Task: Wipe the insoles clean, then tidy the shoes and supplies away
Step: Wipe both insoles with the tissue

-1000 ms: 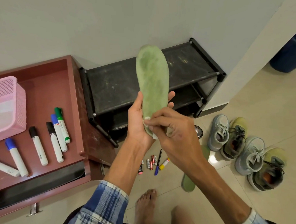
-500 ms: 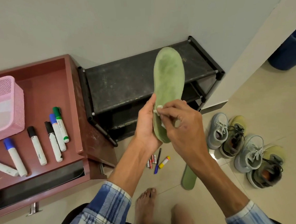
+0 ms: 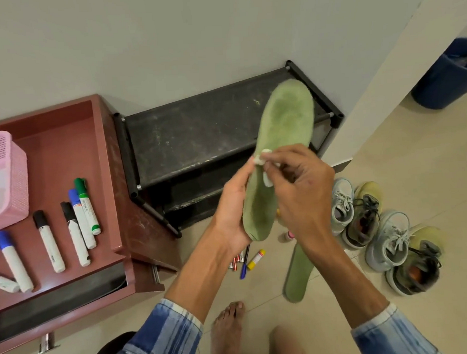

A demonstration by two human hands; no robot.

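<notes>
A green insole (image 3: 284, 131) is held up over the black shoe rack (image 3: 197, 130), toe end tilted up and to the right. My left hand (image 3: 232, 206) grips its heel end from the left side. My right hand (image 3: 300, 189) pinches a small white wipe (image 3: 262, 161) against the middle of the insole. A second green insole (image 3: 298, 273) lies on the floor tiles below. Two pairs of shoes, grey ones (image 3: 342, 201) and olive ones (image 3: 413, 267), stand in a row on the floor at the right.
A red-brown drawer unit (image 3: 110, 161) at left holds a pink basket (image 3: 2, 178) and several markers (image 3: 80, 220). Batteries (image 3: 237, 262), a pen (image 3: 244, 268) and a yellow glue stick (image 3: 255, 259) lie on the floor. A blue bin (image 3: 446, 76) stands at far right. My bare feet (image 3: 227, 334) are below.
The insole has tilted and shifted right. My right hand with the wipe has moved up along the insole from the heel to its middle.
</notes>
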